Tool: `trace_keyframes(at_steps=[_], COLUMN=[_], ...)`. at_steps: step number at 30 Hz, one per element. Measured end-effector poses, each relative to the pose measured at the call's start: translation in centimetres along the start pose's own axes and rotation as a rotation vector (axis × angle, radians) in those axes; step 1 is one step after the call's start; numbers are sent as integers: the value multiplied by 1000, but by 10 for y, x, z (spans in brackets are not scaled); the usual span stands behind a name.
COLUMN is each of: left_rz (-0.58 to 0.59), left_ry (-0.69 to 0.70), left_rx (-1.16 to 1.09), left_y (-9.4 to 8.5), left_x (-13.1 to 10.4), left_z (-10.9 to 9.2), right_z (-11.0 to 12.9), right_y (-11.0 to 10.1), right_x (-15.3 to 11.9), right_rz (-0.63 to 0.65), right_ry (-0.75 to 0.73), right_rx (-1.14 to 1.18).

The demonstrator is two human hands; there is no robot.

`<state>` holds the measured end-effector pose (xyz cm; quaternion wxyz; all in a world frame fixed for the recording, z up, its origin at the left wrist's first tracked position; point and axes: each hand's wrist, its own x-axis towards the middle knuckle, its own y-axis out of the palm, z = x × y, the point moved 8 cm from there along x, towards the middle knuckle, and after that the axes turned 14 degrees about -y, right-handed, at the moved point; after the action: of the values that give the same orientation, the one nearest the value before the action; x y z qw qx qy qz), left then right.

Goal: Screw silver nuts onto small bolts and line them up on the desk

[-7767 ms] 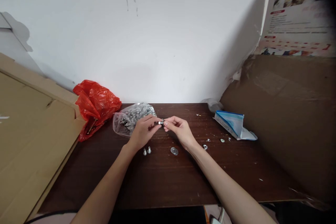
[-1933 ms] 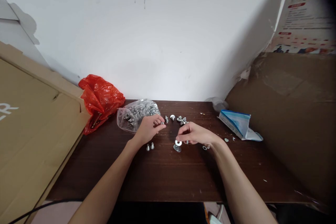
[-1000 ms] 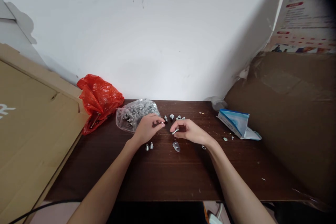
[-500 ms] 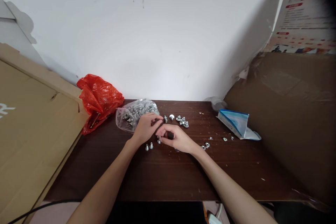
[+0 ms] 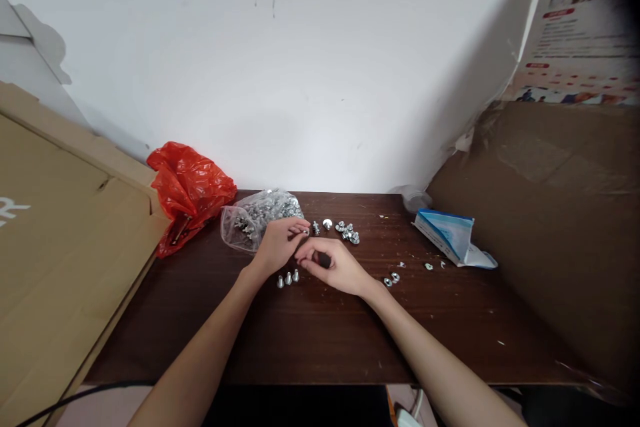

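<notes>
My left hand (image 5: 279,241) reaches in from the left, its thumb and fingers pinched around a small silvery metal fastener (image 5: 306,232). Close below its fingertips is my right hand (image 5: 336,265), thumb and fingers drawn together; whatever may be between them is too small to make out. Just in front of the hands, three metal fasteners stand in a short row, the rightmost fastener (image 5: 296,275) nearest my right hand. Behind the fingers are another fastener (image 5: 316,228), a round-headed one (image 5: 327,223) and a cluster of fasteners (image 5: 349,233).
A clear plastic bag of metal fasteners (image 5: 270,208) lies behind my left hand, beside a red plastic bag (image 5: 193,187). Two metal rings (image 5: 391,279) and white scraps lie rightward. A blue-white packet (image 5: 445,233) leans near the right cardboard (image 5: 540,213). Cardboard (image 5: 65,240) also flanks the left.
The fastener that was in my right hand now stands at the right end of the row. That hand has let go and lifted slightly towards my left fingertips.
</notes>
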<state>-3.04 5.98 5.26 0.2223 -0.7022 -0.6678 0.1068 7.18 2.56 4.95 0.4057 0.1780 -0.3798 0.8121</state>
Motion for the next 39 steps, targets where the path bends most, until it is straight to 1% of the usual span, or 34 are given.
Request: trace_keyframes(at_steps=[2, 4, 6, 8, 11, 14, 20, 25, 29, 31, 35, 37, 39], left_rz=[40, 99, 149, 175, 191, 218, 329, 349, 399, 361, 238, 212, 200], left_ry=[-25, -61, -96, -131, -191, -224, -242, -171, -165, -189, -235, -237, -228], left_rx=[-68, -139, -196, -244, -303, -341, -371, -289, -310, -303, -281, -277, -278], left_y=[3, 8, 13, 16, 20, 23, 28, 29, 31, 28, 18, 16, 15], left_x=[1, 1, 1, 1, 1, 0, -3, -5, -6, -5, 0, 1, 2], left_z=[3, 6, 8, 11, 16, 18, 10, 4, 3, 4, 10, 11, 11], right_z=[-3, -6, -9, -11, -15, -19, -26, -29, -34, -39, -51, -58, -63], right_y=[-16, -25, -26, -24, -22, -25, -47, -50, -65, -75, -86, -89, -92], right_x=[-1, -2, -3, -3, -5, -6, -10, -11, -16, -22, -38, -48, -56], right_rz=[-100, -128, -94, -65, -70, -81, -127, -91, -109, -65, 112, 188, 233], right_ry=[8, 8, -8, -21, -6, 30, 145, 170, 219, 286, 432, 498, 568], right_rx=[-100, -190, -254, -288, -308, -326, -359, -311, -314, -329, -358, -350, -348])
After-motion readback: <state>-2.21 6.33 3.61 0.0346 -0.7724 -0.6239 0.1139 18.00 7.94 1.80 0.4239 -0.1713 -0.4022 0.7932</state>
